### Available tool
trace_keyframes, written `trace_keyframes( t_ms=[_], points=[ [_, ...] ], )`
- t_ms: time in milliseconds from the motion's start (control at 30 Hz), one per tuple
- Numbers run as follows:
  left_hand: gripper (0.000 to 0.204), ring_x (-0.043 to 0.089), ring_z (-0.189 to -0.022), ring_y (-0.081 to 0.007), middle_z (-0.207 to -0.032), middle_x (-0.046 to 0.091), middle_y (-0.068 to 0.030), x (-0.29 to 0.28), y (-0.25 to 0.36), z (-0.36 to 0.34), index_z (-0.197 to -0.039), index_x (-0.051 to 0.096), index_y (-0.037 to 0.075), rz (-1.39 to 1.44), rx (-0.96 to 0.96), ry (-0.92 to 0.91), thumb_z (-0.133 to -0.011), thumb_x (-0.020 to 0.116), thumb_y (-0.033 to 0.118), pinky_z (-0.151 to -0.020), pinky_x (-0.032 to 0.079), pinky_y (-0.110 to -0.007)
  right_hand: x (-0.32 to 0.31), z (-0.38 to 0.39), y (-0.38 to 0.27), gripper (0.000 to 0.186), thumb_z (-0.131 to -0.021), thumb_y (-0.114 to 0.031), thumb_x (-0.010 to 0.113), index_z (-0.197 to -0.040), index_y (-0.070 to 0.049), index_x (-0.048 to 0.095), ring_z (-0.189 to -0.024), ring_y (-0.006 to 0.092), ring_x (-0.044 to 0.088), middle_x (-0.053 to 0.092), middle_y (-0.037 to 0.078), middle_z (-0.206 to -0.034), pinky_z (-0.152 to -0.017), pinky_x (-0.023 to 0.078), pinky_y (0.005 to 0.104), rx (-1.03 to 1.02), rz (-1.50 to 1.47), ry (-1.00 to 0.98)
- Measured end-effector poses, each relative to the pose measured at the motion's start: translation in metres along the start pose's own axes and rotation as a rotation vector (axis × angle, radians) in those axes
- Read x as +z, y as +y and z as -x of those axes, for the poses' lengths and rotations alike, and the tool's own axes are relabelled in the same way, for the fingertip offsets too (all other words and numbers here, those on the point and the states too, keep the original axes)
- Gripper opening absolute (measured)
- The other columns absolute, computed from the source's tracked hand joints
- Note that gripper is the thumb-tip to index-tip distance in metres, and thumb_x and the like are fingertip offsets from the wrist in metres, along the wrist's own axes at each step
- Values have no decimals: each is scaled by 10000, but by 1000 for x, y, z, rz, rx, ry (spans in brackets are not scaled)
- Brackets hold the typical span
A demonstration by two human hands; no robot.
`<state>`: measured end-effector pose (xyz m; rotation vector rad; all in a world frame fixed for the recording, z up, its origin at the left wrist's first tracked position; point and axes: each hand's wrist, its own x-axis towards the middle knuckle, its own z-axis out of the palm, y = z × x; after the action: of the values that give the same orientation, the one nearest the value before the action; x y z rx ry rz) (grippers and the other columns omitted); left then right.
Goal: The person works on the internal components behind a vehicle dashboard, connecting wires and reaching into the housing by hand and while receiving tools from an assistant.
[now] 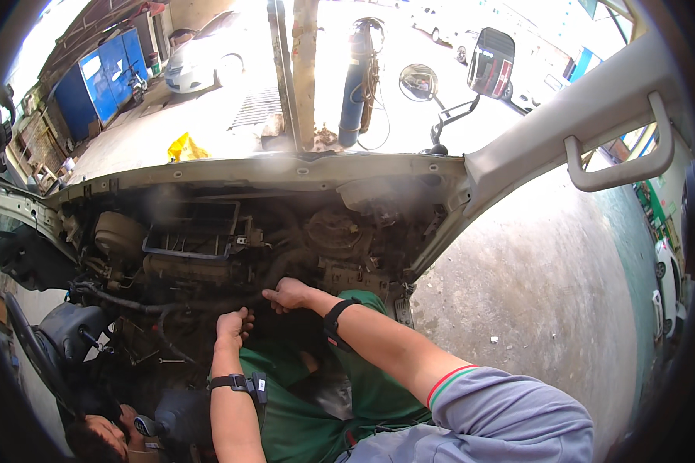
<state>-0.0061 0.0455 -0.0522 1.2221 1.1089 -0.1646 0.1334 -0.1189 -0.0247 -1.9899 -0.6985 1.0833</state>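
Observation:
I sit in a vehicle cab with the dashboard stripped open in front of me. My left hand (pixel 234 326) is closed, its fingers curled, just below a dark wrapped wiring harness (pixel 143 307). A little higher and to the right, my right hand (pixel 288 295) is also closed, thumb pointing left, near the harness's right end. What either hand holds, if anything, is too small and dark to make out. Beyond them are an open rectangular duct box (pixel 191 252) and a round dusty housing (pixel 333 234). Each of my wrists wears a black strap.
A steering wheel (pixel 35 355) and a column shroud (pixel 73 330) stand at left. Another person's head (pixel 96 438) and hand are low at left, beside a gear lever (pixel 144 424). A small wrench (pixel 176 361) lies below the harness. A grab handle (pixel 622 179) is on the right pillar.

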Motion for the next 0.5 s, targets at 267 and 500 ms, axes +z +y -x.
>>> trace_keyframes(
  t_ms=[267,500],
  points=[
    [219,539,-569,-107,-733,652,3,1,-3,-3,-903,704,92,-30,14,-14,-961,627,289,-505,375,-253,-1,-2,0,546,-988,-454,521,-787,15,716,-567,170,636,714,84,-700,-612,516,314,35,-46,-19],
    [143,535,-566,-99,-736,666,-9,3,-11,2,-901,721,46,18,87,-5,-907,662,175,-487,360,-251,-2,6,1,562,-960,-484,565,-762,20,713,-564,174,652,712,85,-681,-604,526,309,54,16,48]
  ],
)
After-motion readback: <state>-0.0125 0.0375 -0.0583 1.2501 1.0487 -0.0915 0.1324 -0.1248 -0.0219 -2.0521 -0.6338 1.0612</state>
